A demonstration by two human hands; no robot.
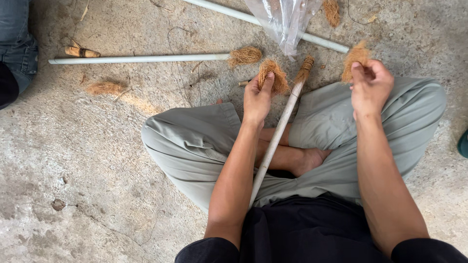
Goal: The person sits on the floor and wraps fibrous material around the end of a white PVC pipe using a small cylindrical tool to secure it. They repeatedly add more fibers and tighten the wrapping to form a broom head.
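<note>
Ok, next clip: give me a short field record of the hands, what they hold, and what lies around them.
posture: person seated cross-legged on a rough concrete floor
left hand: fingers closed on a brown tuft of coconut fibre
right hand: fingers closed on a second brown fibre tuft
between the knees: pale thin stick with a fibre-wrapped tip, resting across the lap
floor ahead: white thin pipe with a fibre-bound end, clear plastic bag, loose fibre clump
</note>
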